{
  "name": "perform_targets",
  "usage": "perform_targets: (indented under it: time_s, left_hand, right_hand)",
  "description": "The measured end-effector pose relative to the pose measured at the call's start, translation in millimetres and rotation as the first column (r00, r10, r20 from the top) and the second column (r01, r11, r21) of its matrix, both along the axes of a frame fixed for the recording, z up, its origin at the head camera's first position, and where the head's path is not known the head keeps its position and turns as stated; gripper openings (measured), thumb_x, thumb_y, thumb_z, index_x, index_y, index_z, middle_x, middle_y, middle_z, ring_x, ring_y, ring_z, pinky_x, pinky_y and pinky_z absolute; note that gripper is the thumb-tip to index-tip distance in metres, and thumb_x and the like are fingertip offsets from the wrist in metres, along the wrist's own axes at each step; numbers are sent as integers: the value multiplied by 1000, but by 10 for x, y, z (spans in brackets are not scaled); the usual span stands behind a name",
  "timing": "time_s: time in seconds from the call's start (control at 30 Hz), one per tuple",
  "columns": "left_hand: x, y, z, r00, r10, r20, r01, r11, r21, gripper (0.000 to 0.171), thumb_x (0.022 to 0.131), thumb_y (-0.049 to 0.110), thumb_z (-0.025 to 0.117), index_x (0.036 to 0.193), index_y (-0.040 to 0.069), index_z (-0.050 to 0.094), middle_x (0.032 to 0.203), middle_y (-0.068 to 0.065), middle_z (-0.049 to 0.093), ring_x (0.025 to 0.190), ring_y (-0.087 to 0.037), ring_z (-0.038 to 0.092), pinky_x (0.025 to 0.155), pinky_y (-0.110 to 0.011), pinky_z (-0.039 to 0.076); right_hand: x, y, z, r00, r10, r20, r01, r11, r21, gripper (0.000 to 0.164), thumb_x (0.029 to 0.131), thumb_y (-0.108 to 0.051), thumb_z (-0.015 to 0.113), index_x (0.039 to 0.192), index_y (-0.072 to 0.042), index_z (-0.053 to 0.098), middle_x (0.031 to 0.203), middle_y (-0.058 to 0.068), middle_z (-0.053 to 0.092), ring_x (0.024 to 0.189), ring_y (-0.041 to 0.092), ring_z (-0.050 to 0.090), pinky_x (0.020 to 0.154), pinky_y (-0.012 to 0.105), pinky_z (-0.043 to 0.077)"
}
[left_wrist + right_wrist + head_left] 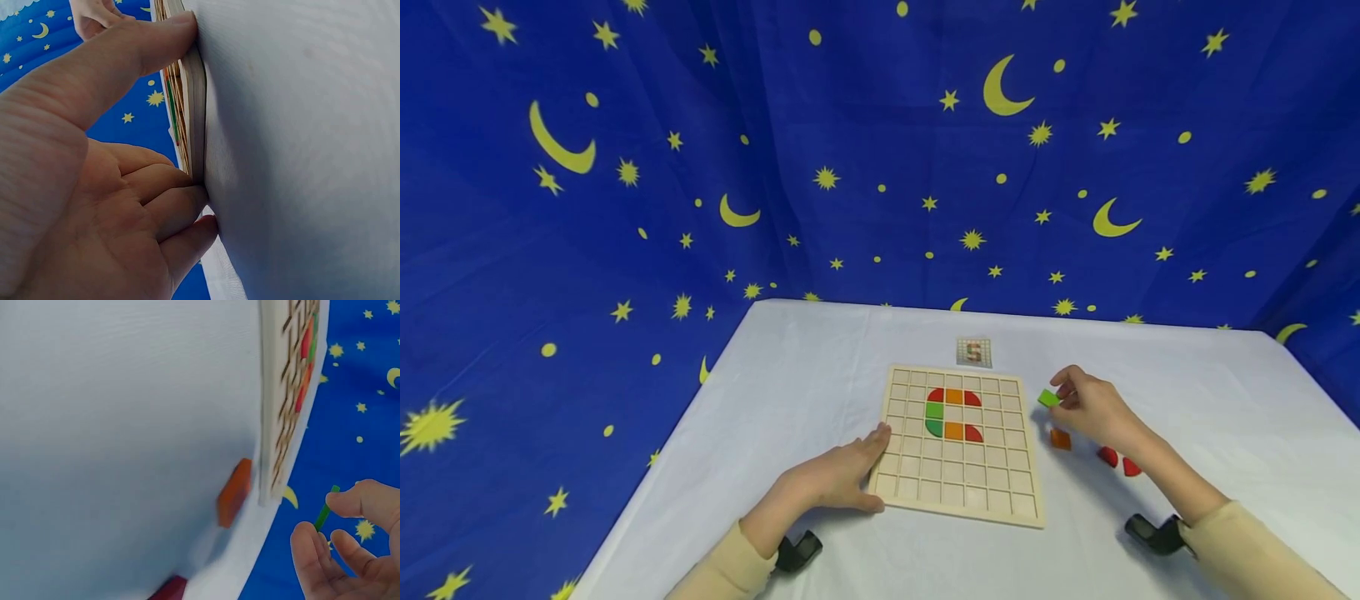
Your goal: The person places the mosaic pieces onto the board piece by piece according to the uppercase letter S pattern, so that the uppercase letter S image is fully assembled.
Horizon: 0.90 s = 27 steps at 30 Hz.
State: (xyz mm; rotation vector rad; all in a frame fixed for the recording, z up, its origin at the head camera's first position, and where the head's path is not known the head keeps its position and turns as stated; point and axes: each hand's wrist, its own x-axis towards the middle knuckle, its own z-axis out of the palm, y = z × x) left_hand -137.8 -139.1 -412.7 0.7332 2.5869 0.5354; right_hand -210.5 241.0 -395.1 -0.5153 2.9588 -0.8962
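Observation:
In the head view my left hand (838, 473) rests at the left edge of a wooden grid board (955, 471), its thumb by the near corner. The left wrist view shows the thumb and fingers of that left hand (94, 175) touching the board's side. On the grid, red, orange and green pieces form a curved shape. To the right of the board, my right hand (1093, 408) pinches a green square tile (1048, 398) above the table. From the right wrist, the same green tile (325, 512) appears edge-on between thumb and fingers.
An orange square tile (1060, 439) lies right of the board, with two red rounded pieces (1108, 456) beyond it, under the right forearm. Behind the board is a small pattern card (973, 352). A white cloth covers the table; a blue starry curtain (880, 150) hangs behind.

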Motion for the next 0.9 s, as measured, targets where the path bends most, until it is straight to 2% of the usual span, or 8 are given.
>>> perform_targets:
  time_s: [0.2,0.5,0.73,0.9]
  left_hand:
    - [-1,-3,-3,1000,8,0,-8,1000,-4,99,77,36,77,148,-3,20,154,-15,18,135,-37,29,105,-51,30]
    - [13,5,7,1000,13,-4,-13,1000,-8,99,77,37,77,148,-3,22,154,-15,19,135,-36,29,104,-52,31]
    - [0,-3,-5,1000,15,-5,-15,1000,-14,99,76,37,77,148,-2,20,154,-15,18,134,-38,29,104,-52,30]
    - [-1,-9,-13,1000,15,-4,-15,1000,-20,99,77,37,77,149,-1,20,154,-14,17,134,-38,29,104,-52,30]
  right_hand:
    - [46,-101,71,999,38,-11,-38,999,-38,36,79,-5,70,109,6,54,93,11,61,82,23,59,69,35,52]
    - [111,-287,73,995,93,-23,-95,993,-70,35,78,-1,71,108,6,54,91,8,60,80,21,60,68,33,52]
    - [182,-393,14,985,165,-51,-169,981,-92,33,78,0,71,107,4,55,89,5,60,78,17,60,66,28,53]
    - [249,-497,-39,974,226,-21,-227,967,-116,32,78,1,70,106,1,54,89,3,60,77,13,58,65,26,52]
